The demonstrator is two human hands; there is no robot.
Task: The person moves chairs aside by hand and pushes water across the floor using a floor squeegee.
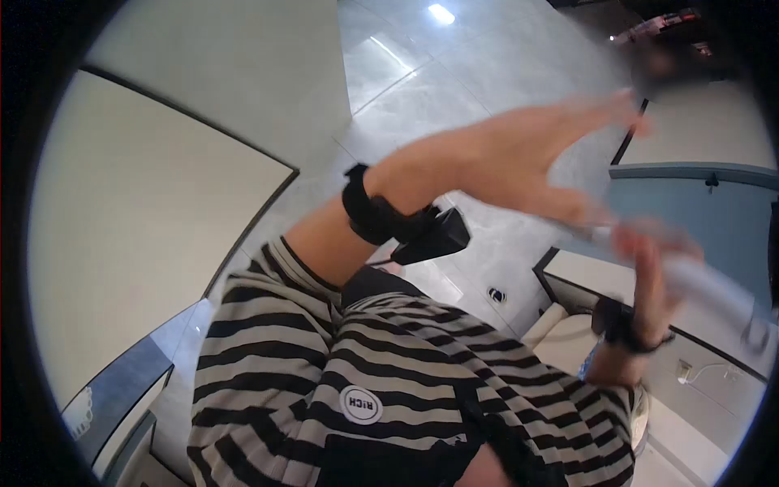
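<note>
My left hand [519,162] reaches across to the right with fingers stretched out and thumb apart. Its thumb tip is near the end of a blurred white elongated thing [710,288], and whether the two touch I cannot tell. Closed around that white thing is my right hand [653,268], smeared by motion at the fingertips. A greyish ring-like shape shows at the thing's far end. Both wrists wear black straps, and a black box-shaped device [438,237] sits under the left wrist.
Grey glossy tiles [414,57] form the floor. Large pale panels with dark edges [154,211] stand at the left. At the right are a blue panel [690,211] and a white surface with a socket and cable [686,373]. Dark blurred items [665,49] lie at the top right.
</note>
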